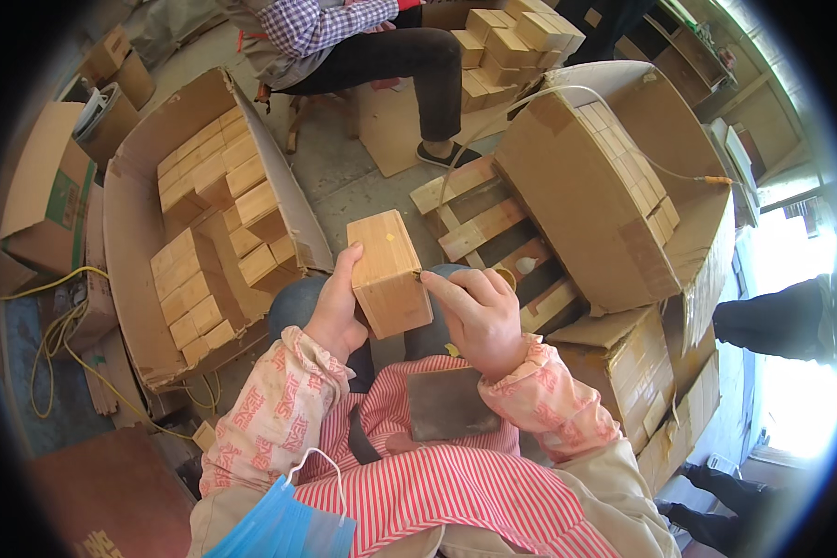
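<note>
My left hand [338, 302] grips a light wooden box [387, 249] by its left side, thumb near the top edge, and holds it up over my lap. At the box's right corner is my right hand [482, 312], fingers curled and index fingertip against the edge. A tiny dark spot shows at that fingertip; whether it is something pinched or a mark on the wood, I cannot make out. A small yellow patch marks the box's upper face. Across my striped apron [465, 484] lies a flat dark grey rectangular pad [454, 405], touched by neither hand.
To the left stands a large open carton [126, 232] with several wooden boxes inside. Another carton [567, 200] of wooden pieces leans by a pallet [479, 228] on the right. Ahead, a person [363, 56] sits near stacked boxes [511, 51]. Yellow cord [65, 325] trails at left.
</note>
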Tool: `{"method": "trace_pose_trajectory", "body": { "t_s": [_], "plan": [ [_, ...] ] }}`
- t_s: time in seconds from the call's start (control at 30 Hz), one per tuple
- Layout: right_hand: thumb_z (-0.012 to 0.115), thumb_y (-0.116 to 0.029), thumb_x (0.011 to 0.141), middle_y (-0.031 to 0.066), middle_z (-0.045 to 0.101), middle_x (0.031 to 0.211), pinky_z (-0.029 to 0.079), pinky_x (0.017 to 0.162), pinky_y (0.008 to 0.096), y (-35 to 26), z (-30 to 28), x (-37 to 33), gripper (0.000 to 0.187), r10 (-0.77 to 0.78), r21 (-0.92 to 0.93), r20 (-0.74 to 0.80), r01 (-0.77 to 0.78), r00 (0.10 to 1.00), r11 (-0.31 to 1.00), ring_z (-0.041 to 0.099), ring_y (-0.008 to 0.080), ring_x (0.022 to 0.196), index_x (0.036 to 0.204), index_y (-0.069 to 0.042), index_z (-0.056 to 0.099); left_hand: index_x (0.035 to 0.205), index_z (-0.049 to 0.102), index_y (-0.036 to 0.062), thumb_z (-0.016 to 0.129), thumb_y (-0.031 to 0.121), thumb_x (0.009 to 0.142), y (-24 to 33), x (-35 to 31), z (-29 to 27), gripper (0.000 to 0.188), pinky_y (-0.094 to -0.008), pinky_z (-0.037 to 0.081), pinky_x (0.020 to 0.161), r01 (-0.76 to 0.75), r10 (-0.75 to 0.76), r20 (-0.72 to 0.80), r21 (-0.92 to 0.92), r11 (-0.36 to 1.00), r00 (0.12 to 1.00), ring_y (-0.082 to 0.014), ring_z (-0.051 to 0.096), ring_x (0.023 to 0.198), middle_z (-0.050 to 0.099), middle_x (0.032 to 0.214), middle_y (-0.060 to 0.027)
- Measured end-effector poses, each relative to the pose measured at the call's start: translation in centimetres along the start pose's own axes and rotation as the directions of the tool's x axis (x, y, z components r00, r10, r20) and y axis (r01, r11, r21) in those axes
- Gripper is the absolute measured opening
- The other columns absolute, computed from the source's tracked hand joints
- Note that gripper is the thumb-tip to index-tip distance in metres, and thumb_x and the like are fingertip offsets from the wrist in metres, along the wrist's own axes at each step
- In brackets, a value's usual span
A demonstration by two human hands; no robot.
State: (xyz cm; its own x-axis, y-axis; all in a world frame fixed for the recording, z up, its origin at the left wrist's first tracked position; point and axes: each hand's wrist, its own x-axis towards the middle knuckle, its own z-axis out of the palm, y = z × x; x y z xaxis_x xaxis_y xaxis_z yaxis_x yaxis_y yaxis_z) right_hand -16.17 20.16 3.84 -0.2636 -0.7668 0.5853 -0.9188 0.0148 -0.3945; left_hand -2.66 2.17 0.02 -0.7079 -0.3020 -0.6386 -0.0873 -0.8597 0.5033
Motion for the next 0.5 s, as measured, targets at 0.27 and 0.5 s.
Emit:
{"method": "trace_pose_trajectory", "body": {
  "t_s": [0.27,0.5],
  "plan": [
    [0.077,0.002,0.086,0.0092,0.07,0.092,0.056,0.063,0.0385,-1.0,-3.0,-0.5,0.033,0.174,0.162,0.009,-0.173,0.985,0.972,0.069,0.0283,0.073,0.118,-0.008,0.077,0.153,0.045,0.01,0.06,0.056,0.104,-1.9,-1.0,0.5,0.068,-0.0443,0.055,0.104,-0.191,0.189,-0.064,-0.025,0.981,0.98,-0.024,0.066,0.123,0.063,0.137,-0.0105],
    [0.065,-0.004,0.103,0.0084,0.072,0.081,0.053,0.061,0.0297,-2.4,-5.3,-0.1,0.02,0.474,0.359,0.324,-0.57,0.819,0.74,0.068,0.0144,0.068,0.12,0.0,0.074,0.157,0.033,0.0041,0.06,0.053,0.106,-3.0,-0.9,0.1,0.075,-0.0418,0.053,0.107,-0.266,0.268,-0.045,0.056,0.962,0.962,-0.0245,0.061,0.129,0.055,0.142,-0.0145]
  ]
}}
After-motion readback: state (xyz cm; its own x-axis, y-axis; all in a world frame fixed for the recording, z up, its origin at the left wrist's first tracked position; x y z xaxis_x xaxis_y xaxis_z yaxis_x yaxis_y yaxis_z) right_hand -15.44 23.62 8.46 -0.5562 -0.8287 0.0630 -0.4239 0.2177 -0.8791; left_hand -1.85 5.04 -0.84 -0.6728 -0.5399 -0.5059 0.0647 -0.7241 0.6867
